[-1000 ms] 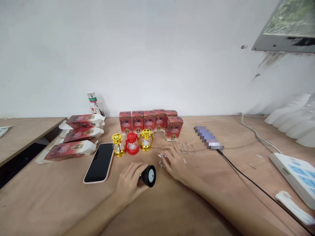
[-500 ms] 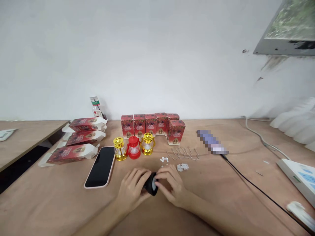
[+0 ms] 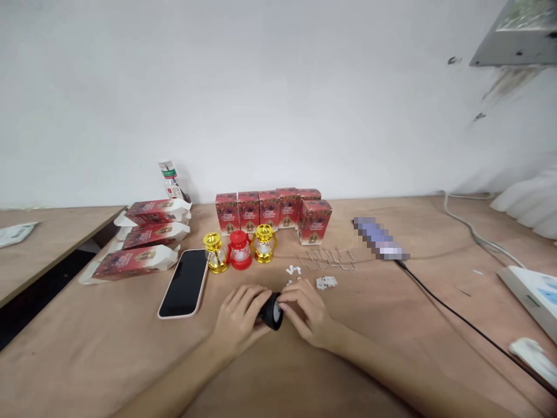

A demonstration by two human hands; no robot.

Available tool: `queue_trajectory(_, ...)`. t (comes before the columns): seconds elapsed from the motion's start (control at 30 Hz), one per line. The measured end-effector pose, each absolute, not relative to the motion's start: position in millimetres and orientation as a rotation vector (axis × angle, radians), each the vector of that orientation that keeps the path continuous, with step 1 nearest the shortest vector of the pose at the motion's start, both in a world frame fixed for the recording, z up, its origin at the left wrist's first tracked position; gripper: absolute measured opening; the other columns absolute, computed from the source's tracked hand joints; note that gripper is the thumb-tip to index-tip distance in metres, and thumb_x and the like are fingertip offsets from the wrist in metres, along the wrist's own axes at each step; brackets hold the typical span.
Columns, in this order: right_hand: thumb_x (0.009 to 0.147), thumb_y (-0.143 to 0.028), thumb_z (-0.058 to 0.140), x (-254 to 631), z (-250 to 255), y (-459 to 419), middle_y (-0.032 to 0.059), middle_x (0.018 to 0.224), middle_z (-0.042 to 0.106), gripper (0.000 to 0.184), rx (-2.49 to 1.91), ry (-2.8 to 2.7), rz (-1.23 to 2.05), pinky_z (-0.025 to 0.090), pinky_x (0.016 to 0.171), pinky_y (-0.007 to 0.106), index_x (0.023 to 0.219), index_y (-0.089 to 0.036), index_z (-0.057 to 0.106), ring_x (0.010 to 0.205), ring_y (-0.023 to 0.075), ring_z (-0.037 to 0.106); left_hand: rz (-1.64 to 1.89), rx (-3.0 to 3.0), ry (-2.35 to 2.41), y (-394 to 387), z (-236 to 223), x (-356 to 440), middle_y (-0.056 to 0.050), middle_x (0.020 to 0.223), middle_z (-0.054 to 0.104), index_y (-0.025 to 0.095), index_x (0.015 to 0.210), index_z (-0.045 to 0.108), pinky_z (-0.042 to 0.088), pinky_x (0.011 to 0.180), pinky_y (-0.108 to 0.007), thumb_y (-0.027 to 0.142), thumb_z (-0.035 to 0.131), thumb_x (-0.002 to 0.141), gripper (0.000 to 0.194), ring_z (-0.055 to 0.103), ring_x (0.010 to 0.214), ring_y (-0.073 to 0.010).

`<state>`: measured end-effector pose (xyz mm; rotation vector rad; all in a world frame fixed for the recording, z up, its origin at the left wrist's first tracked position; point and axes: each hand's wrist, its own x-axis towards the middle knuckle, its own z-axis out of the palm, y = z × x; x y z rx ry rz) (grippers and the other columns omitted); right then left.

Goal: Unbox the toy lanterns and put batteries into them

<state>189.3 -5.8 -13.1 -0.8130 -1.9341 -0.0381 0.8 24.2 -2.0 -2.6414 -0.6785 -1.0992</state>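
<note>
On its side in my left hand (image 3: 243, 316) lies a small black lantern (image 3: 275, 312), its round base turned to the right; the fingers hide most of its body. My right hand (image 3: 311, 313) has thumb and forefinger close together at the pale disc in that base. Anything tiny between those fingertips cannot be made out. Beyond my hands stand a gold lantern (image 3: 216, 253), a red lantern (image 3: 240, 251) and another gold lantern (image 3: 263, 244). Small white pieces (image 3: 293, 270), white tabs (image 3: 326, 283) and several bent wire handles (image 3: 328, 259) lie just past my right hand.
Several red printed boxes (image 3: 270, 209) stand near the wall. Opened red boxes (image 3: 134, 261) lie at left beside a phone (image 3: 185, 284). A bottle (image 3: 171, 181) stands behind. At right are a pixelated device (image 3: 380, 239), a black cable (image 3: 452, 313) and a white box (image 3: 531, 302).
The view has shifted, so the table things sit higher and slightly to the right. My right thumb and forefinger have come closer together at the lantern's base. My left hand keeps its hold.
</note>
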Motion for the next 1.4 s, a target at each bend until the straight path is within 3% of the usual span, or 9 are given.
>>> queue_trajectory(0.33,0.092,-0.015,0.037,188.5,-11.1,-6.1,0.0051,0.078,0.053,0.01,-0.769,-2.004,-0.004,0.046,0.063,0.028,0.091,-0.018,0.046,0.07,0.0164,0.049,-1.057,-2.657,-0.63,21.9,-2.0,1.7,-0.009,0.087,0.068,0.015,0.104,0.055,0.047,0.066,-0.03,0.038,0.041,0.092,0.03,0.063,0.077,-0.02)
queue_trajectory(0.5,0.096,-0.023,0.03,186.8,-11.9,-6.9,0.0064,0.076,0.054,0.02,-0.728,-2.098,-0.088,0.047,0.063,0.031,0.087,-0.018,0.047,0.069,0.0177,0.049,-1.155,-2.628,-0.648,22.4,0.3,2.3,-0.008,0.085,0.068,0.015,0.102,0.054,0.049,0.067,-0.029,0.037,0.044,0.091,0.028,0.063,0.076,-0.0187)
queue_trajectory(0.87,0.092,-0.023,0.046,189.1,-12.4,-6.7,0.0091,0.087,0.062,0.015,-0.768,-1.989,-0.074,0.05,0.07,0.031,0.104,-0.017,0.05,0.079,0.0184,0.058,-1.201,-2.641,-0.689,25.8,-1.9,0.9,-0.009,0.087,0.068,0.016,0.108,0.053,0.052,0.066,-0.029,0.035,0.05,0.088,0.028,0.065,0.078,-0.0197)
queue_trajectory(1.4,0.095,-0.025,0.041,189.2,-9.9,-4.5,0.0039,0.079,0.055,0.012,-0.811,-1.984,0.14,0.047,0.065,0.028,0.089,-0.02,0.05,0.073,0.0159,0.054,-1.074,-2.669,-0.695,24.0,-4.2,-0.1,-0.009,0.087,0.067,0.016,0.108,0.054,0.049,0.068,-0.03,0.034,0.045,0.09,0.027,0.063,0.079,-0.02)
